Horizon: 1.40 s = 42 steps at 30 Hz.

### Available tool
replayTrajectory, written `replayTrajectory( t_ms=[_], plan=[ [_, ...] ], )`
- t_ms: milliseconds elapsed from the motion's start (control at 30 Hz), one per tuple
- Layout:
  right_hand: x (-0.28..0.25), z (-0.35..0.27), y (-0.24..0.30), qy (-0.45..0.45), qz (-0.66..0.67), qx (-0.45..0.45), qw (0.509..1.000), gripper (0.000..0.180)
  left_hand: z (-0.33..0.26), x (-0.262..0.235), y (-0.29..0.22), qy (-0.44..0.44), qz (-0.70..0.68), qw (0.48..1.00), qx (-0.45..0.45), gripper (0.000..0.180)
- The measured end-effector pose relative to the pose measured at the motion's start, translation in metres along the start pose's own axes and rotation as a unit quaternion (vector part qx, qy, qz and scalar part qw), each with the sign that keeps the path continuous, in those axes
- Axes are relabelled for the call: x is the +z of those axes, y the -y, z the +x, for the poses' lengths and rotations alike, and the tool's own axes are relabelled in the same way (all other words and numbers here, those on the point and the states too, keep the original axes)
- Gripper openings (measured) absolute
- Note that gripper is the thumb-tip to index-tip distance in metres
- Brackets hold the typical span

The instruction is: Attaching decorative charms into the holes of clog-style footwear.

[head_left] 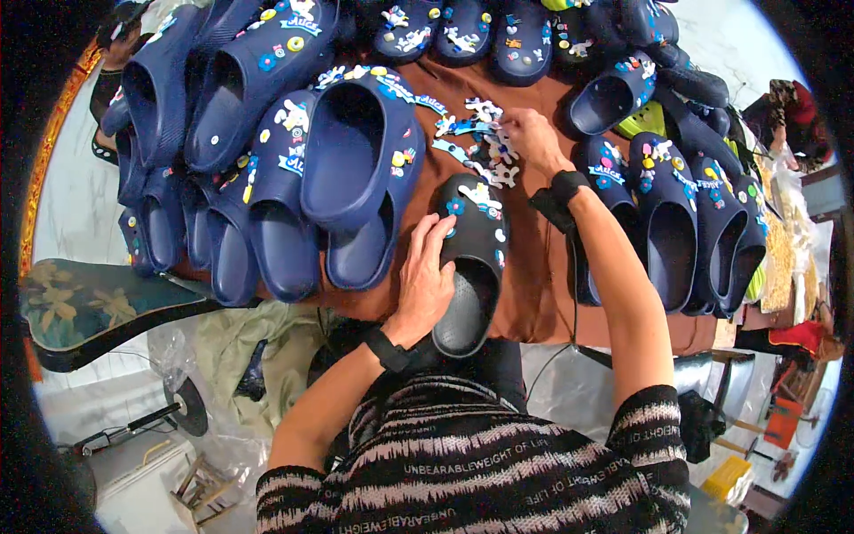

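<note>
Obs., landmark: the charm pile [501, 173] on the brown-covered worktop [534, 298].

Black clog [473, 245] is lying just on your side of the charm pile, toe pointing toward it, opening facing up. Navy clogs are crowding both sides of the charm pile, one group to its left [342, 160], another to its right [672, 222].

Handling (judged): the clog is looking like molded foam, so you are probably dealing with something light, springy and hard to break; its smooth upper is perhaps being a little slippery. The side wall and the rim of the opening are offering you the surest hold, away from the decorations on the toe. The loose charms are looking thin, rubbery and bendable; you are likely doing best by pinching one at its edges.

Fingers: your left hand [427, 280] is loosely grasping the clog, its fingers partly curled and lying along the left side of the upper. Your right hand [532, 138] is touching the charm pile at its right edge, fingers bent and close together; whether they are pinching a charm, you cannot tell.
</note>
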State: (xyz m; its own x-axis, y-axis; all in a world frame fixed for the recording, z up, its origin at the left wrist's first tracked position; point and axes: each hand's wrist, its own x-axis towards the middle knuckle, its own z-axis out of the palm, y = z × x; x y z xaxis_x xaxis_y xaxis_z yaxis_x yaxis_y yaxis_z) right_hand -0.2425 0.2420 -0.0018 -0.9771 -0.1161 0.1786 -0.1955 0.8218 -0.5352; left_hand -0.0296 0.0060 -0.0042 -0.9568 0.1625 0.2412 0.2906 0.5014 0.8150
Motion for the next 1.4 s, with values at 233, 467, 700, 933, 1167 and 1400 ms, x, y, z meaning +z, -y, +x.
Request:
replayTrajectory(
  t_ms=[233,467,700,933,1167,1400],
  plan=[
    [0.019,0.007,-0.027,-0.041,-0.032,0.037,0.998,0.022,0.002,0.002,-0.003,0.002,-0.006,1.0,-0.005,0.071],
    [0.03,0.03,-0.025,-0.002,0.01,0.101,0.995,0.025,0.003,0.004,-0.005,0.007,-0.033,0.999,-0.017,0.069],
    [0.027,0.039,-0.016,0.186,0.129,0.022,0.974,0.02,0.001,0.0,-0.001,0.007,-0.036,0.999,-0.028,0.069],
    [0.029,0.042,-0.063,0.013,0.07,0.15,0.986,0.023,0.004,0.0,-0.007,0.015,-0.052,0.998,-0.025,0.069],
    [0.031,0.037,-0.016,0.043,0.092,0.097,0.99,0.026,0.003,-0.001,-0.004,0.006,-0.041,0.999,-0.024,0.069],
    [0.031,0.038,-0.015,0.008,-0.082,0.075,0.994,0.026,0.005,0.002,-0.002,0.01,-0.039,0.999,-0.012,0.073]
  ],
)
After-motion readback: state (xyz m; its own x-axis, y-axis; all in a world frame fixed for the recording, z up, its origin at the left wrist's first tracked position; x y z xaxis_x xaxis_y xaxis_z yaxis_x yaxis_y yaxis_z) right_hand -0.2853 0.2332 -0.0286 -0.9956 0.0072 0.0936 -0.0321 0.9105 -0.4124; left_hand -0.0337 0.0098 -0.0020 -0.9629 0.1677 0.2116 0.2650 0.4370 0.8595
